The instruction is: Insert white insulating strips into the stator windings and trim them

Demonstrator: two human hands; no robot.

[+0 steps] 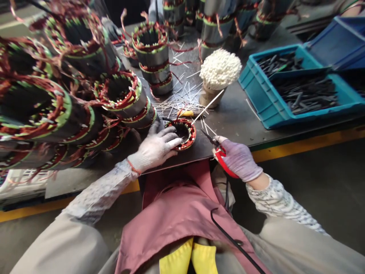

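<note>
My left hand (158, 146), in a white glove, lies with its fingers stretched out over the near-left side of a small motor stator (190, 140). Red-brown copper windings ring the stator's open top, which stands by the table's front edge. To the right of it, my right hand (238, 158), in a purple-tinted glove, grips red-handled scissors (224, 156). Their dark blades point up and left toward the stator, apart from it. Just behind the stator lies a yellow-handled tool (186, 113) among scattered thin white sticks (173, 104).
Stacked wound stators (71, 102) crowd the table's left side, and more stand at the back (218, 26). A holder (212, 95) packed with white sticks (221, 66) stands behind. Right of it is a teal bin (264, 102) of dark strips, beside a blue bin (339, 42).
</note>
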